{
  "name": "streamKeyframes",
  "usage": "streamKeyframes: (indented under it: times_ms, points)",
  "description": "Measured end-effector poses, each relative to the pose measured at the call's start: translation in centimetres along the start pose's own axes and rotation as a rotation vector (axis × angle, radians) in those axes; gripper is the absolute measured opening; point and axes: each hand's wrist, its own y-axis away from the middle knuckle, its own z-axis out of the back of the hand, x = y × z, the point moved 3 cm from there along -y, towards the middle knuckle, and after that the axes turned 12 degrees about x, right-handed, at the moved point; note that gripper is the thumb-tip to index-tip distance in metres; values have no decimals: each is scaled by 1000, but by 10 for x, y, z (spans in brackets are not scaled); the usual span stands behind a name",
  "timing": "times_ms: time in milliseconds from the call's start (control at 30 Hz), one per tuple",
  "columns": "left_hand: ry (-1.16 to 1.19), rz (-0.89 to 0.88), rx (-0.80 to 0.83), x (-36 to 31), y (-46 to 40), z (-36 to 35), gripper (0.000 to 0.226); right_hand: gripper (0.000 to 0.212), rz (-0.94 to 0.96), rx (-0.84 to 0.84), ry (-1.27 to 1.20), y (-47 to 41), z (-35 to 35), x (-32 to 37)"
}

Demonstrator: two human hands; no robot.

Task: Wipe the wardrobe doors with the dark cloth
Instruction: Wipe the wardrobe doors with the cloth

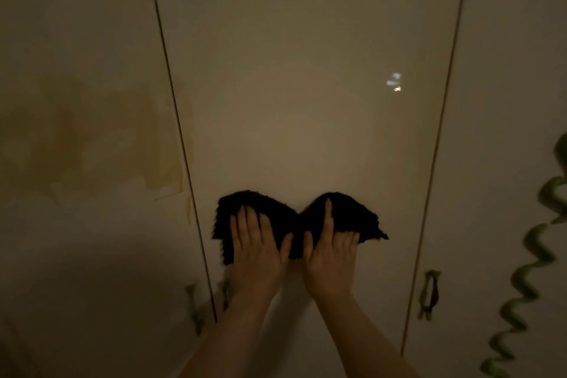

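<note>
Both hands are flat on the cloth [299, 224], pressing it against the middle door [306, 101]. The left hand [256, 250] lies spread, fingers apart and pointing up, palm on the cloth's left half. The right hand [331, 255] has its forefinger stretched up the cloth while the other fingers curl over the lower right edge, so it looks to be partly gripping as well as pressing. Neither hand is closed into a fist.

From the head view, the cloth sits low on the middle door, bunched at the centre between the two thumbs and fanning out to either side, its edges ragged and fluffy. It looks soft, light and limp, likely to fold or slip down if pressure eases, so it is best held as now: palms wide, with some fingers hooked over an edge. The door is glossy and smooth, so the cloth should slide easily.

A left door [92, 132] shows yellowish blotches, though these may be reflections. A right door [506, 101] carries a handle [429, 293]; another handle [193, 307] shows low on the left door. A green spiral [534, 255] hangs at the far right.
</note>
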Motion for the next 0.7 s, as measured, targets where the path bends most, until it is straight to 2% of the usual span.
streamKeyframes:
  times_ms: [133,233,333,433,567,700]
  points:
    - [23,-61,-8,-28,-9,8,72,68,-39,-57,-48,-10,22,-16]
    - [2,-193,-46,-72,-36,33,69,70,-117,-96,-138,-41,58,-36]
    - [-9,-349,-160,-125,-70,65,66,69,-211,-184,-195,-81,97,-57]
    - [-67,-465,-176,-155,-95,93,65,73,-230,-260,-177,-117,127,-58]
    - [-73,-480,-263,-139,-125,117,64,77,-179,-324,-220,-147,150,-15]
    - [-31,-406,-345,-88,-138,132,64,77,-13,-320,-133,-157,143,40]
